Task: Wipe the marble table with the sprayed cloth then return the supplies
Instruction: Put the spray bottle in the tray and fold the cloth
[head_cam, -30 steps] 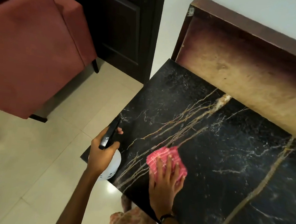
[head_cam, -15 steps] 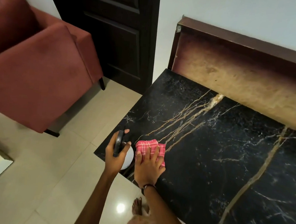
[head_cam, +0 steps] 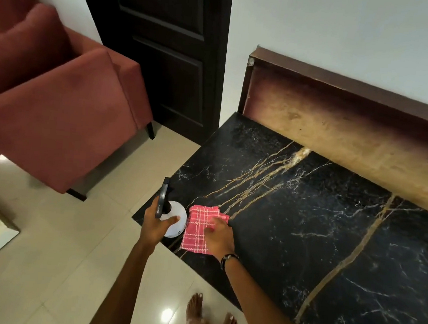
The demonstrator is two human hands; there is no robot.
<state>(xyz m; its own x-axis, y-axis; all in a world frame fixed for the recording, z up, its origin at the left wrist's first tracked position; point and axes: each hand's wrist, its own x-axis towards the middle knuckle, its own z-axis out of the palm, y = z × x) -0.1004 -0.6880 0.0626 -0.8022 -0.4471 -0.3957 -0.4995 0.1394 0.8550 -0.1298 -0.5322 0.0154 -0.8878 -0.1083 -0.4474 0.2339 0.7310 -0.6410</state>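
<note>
The black marble table (head_cam: pixel 318 229) with gold and white veins fills the right half of the head view. A pink checked cloth (head_cam: pixel 198 228) lies flat at the table's near left corner. My right hand (head_cam: pixel 220 237) rests on the cloth's right side, fingers bent over it. Just left of the cloth stands a white spray bottle (head_cam: pixel 177 219) with a black trigger head, on or just over the table's corner. My left hand (head_cam: pixel 155 225) is wrapped around the bottle's neck.
A wooden backboard (head_cam: pixel 354 133) rises along the table's far edge against the wall. A red armchair (head_cam: pixel 50 109) stands at the left, a dark door (head_cam: pixel 164 47) behind it. Beige floor tiles (head_cam: pixel 49 263) and my bare feet (head_cam: pixel 212 321) lie below the table edge.
My right hand slid the cloth leftward to the table's near left corner, where it now lies more spread out. My left hand brought the bottle in beside it. The view tilted up.
</note>
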